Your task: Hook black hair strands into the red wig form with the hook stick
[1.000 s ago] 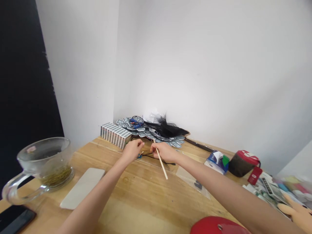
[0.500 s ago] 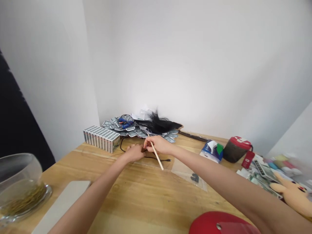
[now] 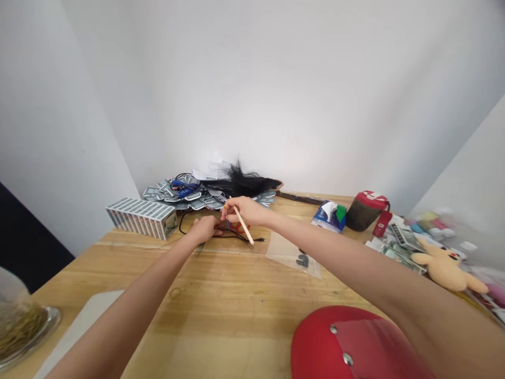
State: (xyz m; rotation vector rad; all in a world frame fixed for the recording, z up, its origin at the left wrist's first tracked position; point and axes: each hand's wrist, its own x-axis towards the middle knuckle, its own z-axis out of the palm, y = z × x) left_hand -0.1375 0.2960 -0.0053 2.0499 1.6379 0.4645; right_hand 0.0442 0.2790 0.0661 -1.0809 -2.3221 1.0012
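My right hand [image 3: 244,210] holds a pale wooden stick [image 3: 243,226], which slants down toward me with its thicker end low. My left hand [image 3: 207,230] is close beside it at the table's far side, fingers curled and pressed together; what they hold is too small to make out. A black cable [image 3: 232,236] runs under and past both hands, its plug lying to the right. Between the hands and the stick shows a red looped thing [image 3: 239,228], partly hidden. Behind them lie a heap of printed cards [image 3: 205,203] and a bundle of black hair [image 3: 246,181].
A row of small boxes [image 3: 142,215] stands left. To the right are a blue packet [image 3: 329,217], a dark cup with a red lid [image 3: 365,213] and a plush toy [image 3: 445,266]. A red helmet [image 3: 315,347] sits near me; a glass bowl [image 3: 23,326] is at left.
The view has shifted, so the table things sit further left and higher and more of the helmet shows. My hands have moved slightly apart, uncovering the red looped thing. The stick stays in my right hand.
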